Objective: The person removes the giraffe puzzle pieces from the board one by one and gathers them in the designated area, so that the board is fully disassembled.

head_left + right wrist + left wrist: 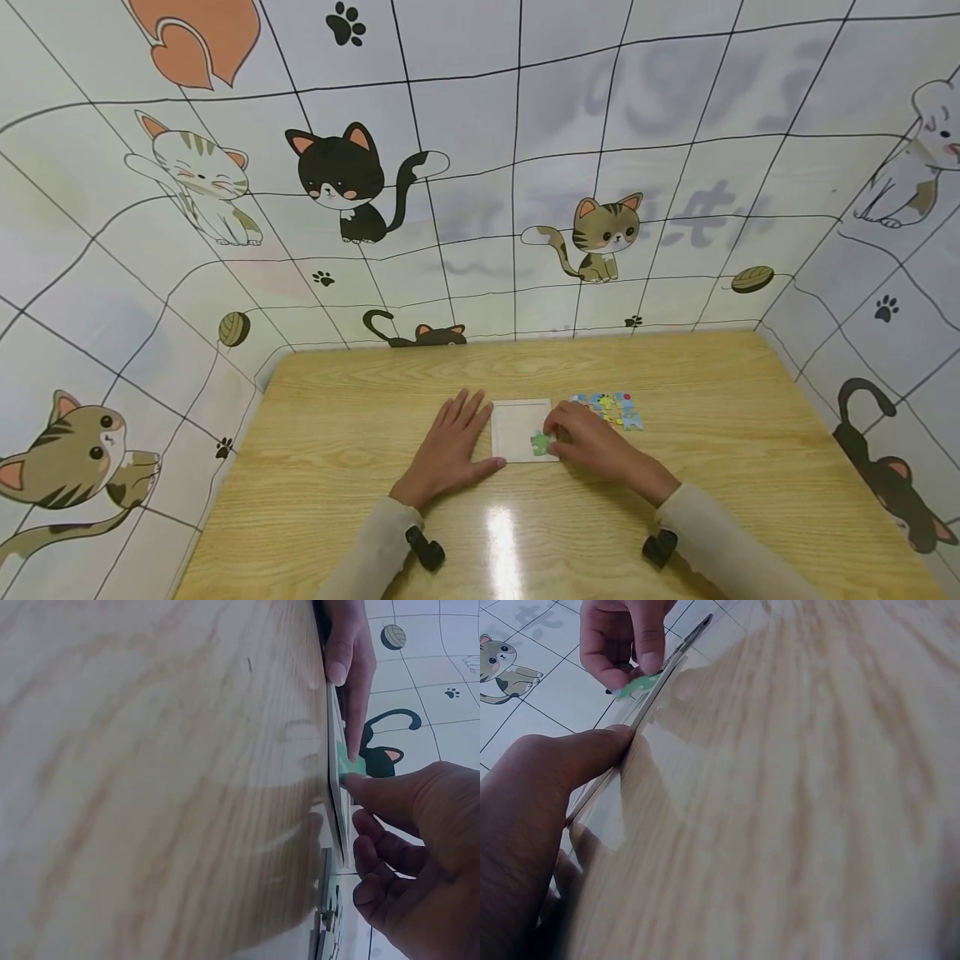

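Observation:
A green jigsaw puzzle piece [540, 443] is at the lower right part of a white, square puzzle tray [517, 421]. My right hand [596, 442] pinches that piece between thumb and curled fingers; the left wrist view shows the green piece [637, 686] tilted just above the tray's edge. With fingers spread straight, my left hand [453, 446] rests along the tray's left side, its thumb touching the near left corner. In the right wrist view the thumb [382, 796] meets the green piece, while its far side is hidden.
Several colourful puzzle pieces [618, 410] lie together right of the tray, partly behind my right hand. The wooden table [360, 392] meets cat-printed walls [480, 208] at the back and sides. Each sleeve bears a small black wrist camera [425, 550].

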Tool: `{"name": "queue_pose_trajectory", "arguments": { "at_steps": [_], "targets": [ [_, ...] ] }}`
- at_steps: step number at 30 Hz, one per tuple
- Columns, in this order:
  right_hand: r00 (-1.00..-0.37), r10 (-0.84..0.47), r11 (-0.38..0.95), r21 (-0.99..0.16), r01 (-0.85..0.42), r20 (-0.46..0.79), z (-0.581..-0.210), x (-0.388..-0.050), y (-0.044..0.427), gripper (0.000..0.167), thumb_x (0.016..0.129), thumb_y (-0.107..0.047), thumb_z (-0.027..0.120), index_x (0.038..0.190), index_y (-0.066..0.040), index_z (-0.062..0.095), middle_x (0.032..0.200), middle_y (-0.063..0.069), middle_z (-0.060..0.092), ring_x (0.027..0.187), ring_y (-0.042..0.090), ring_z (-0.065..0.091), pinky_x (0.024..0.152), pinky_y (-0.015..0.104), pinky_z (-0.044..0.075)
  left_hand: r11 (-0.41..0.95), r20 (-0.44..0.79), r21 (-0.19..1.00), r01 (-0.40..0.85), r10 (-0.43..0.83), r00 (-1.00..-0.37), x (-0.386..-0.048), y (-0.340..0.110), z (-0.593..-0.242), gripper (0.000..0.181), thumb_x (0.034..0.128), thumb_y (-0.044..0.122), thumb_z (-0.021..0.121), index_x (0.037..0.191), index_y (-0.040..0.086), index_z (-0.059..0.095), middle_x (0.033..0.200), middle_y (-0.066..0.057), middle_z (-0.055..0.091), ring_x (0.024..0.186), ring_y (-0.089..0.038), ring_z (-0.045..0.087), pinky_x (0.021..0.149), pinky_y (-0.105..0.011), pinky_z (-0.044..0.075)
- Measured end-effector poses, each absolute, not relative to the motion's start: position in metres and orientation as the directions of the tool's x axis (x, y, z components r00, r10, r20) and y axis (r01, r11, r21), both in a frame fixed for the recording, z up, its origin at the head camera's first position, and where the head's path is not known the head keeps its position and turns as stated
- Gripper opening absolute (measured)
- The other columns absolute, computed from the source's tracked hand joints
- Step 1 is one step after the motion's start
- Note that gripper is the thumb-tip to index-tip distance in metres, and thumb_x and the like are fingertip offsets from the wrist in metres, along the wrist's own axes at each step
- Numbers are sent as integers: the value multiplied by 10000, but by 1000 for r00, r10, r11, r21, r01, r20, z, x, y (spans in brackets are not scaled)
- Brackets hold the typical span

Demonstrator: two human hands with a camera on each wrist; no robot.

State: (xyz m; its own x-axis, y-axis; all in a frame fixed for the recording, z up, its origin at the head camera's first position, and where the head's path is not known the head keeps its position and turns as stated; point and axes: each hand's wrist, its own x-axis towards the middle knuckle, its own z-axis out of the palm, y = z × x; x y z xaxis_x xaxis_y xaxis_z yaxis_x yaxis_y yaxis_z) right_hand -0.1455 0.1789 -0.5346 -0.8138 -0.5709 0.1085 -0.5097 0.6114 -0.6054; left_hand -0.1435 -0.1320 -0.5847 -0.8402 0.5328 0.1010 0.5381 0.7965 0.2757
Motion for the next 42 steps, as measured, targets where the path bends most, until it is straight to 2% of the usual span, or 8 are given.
{"name": "queue_pose_trajectory", "arguments": {
  "at_steps": [6, 13, 16, 22, 27, 34, 38, 42],
  "targets": [
    [-821, -559, 539, -703, -464, 113, -535, -145, 179, 90, 1030, -45, 763, 1021, -130, 735, 980, -70, 729, 886, 59, 649, 790, 311, 577, 795, 115, 270, 544, 534, -838, -144, -133, -586, 1002, 1007, 786, 521, 1749, 140, 329, 1832, -118, 216, 1705, -366, 117, 1371, -554, 117],
    [-813, -555, 462, -748, -476, 176, -538, -142, 193, 111, 1051, -22, 726, 1063, -131, 744, 996, -24, 751, 888, 96, 691, 766, 291, 581, 794, 105, 271, 544, 538, -836, -145, -133, -587, 1005, 1005, 794, 514, 1752, 149, 324, 1834, -112, 213, 1707, -359, 110, 1373, -550, 110],
    [-829, -527, 472, -748, -467, 185, -536, -143, 202, 119, 1049, -28, 730, 1062, -144, 751, 990, -20, 753, 866, 88, 672, 728, 274, 554, 793, 103, 276, 544, 538, -837, -144, -133, -586, 1005, 1007, 790, 516, 1751, 143, 322, 1834, -111, 212, 1707, -358, 109, 1372, -555, 111],
    [-850, -478, 488, -737, -468, 223, -534, -146, 223, 92, 1015, 1, 760, 1041, -87, 763, 965, 15, 775, 809, 42, 632, 680, 267, 520, 798, 90, 265, 542, 539, -837, -143, -135, -586, 1007, 1010, 789, 514, 1757, 146, 304, 1837, -107, 200, 1708, -357, 102, 1374, -548, 108],
    [-874, -419, 550, -698, -459, 245, -531, -147, 238, 98, 1003, -4, 775, 1026, -99, 760, 937, -27, 764, 747, 43, 577, 696, 279, 485, 799, 90, 258, 544, 540, -837, -143, -135, -587, 1005, 1010, 791, 510, 1755, 146, 311, 1836, -109, 204, 1707, -360, 107, 1374, -547, 111],
    [-913, -341, 587, -707, -394, 225, -534, -147, 253, 122, 1002, 5, 776, 1005, -115, 755, 900, -21, 755, 728, 39, 559, 623, 257, 486, 789, 107, 278, 548, 541, -834, -144, -135, -588, 1013, 1008, 802, 502, 1751, 137, 321, 1838, -106, 200, 1708, -356, 105, 1371, -560, 113],
    [-900, -361, 565, -711, -419, 244, -539, -147, 257, 110, 999, 26, 772, 1006, -82, 755, 897, -6, 746, 744, 40, 580, 631, 264, 503, 780, 122, 297, 551, 541, -832, -145, -135, -591, 1022, 1000, 826, 488, 1744, 140, 342, 1837, -98, 208, 1707, -355, 110, 1366, -574, 128],
    [-885, -391, 557, -701, -445, 251, -542, -145, 259, 120, 996, 38, 769, 995, -81, 755, 900, -19, 735, 743, 38, 573, 738, 278, 515, 773, 133, 308, 555, 543, -829, -146, -134, -593, 1025, 1000, 829, 486, 1743, 138, 345, 1836, -102, 212, 1707, -358, 110, 1364, -577, 129]
  ]
}}
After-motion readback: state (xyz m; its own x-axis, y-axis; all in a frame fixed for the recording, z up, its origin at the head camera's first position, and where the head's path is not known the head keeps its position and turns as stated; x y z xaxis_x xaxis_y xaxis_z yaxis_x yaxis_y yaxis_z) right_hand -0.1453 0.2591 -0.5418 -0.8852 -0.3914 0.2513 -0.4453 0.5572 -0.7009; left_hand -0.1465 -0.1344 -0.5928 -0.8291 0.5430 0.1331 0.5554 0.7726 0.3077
